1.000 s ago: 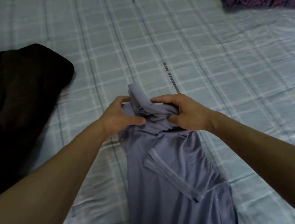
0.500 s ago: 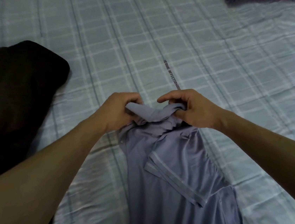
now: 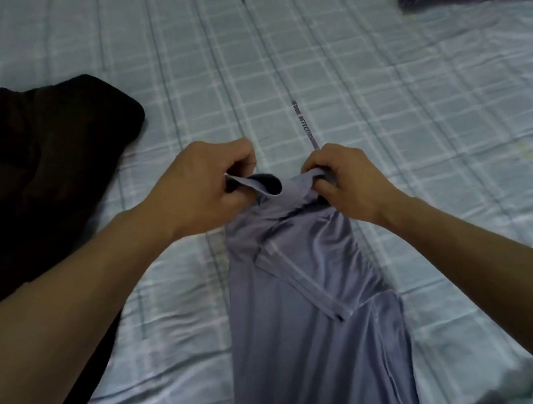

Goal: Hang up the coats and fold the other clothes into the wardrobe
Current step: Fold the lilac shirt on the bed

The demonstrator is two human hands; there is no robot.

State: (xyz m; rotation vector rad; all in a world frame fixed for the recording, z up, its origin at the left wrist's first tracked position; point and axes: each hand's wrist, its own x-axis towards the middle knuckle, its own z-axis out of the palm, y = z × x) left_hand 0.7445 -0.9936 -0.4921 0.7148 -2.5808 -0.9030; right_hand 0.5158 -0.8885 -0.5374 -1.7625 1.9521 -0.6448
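We note the left hand (image 3: 205,188) and right hand (image 3: 346,181) have drawn apart since half a second ago, fingers pinching the lavender garment's (image 3: 302,297) collar, now spread open, mid-bed (image 3: 380,105); dark coat (image 3: 27,156) at left edge.

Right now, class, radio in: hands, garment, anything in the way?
Left hand and right hand pinch lavender shirt at its top edge. Shirt lies on checked bedsheet. Dark coat left, clear of it.
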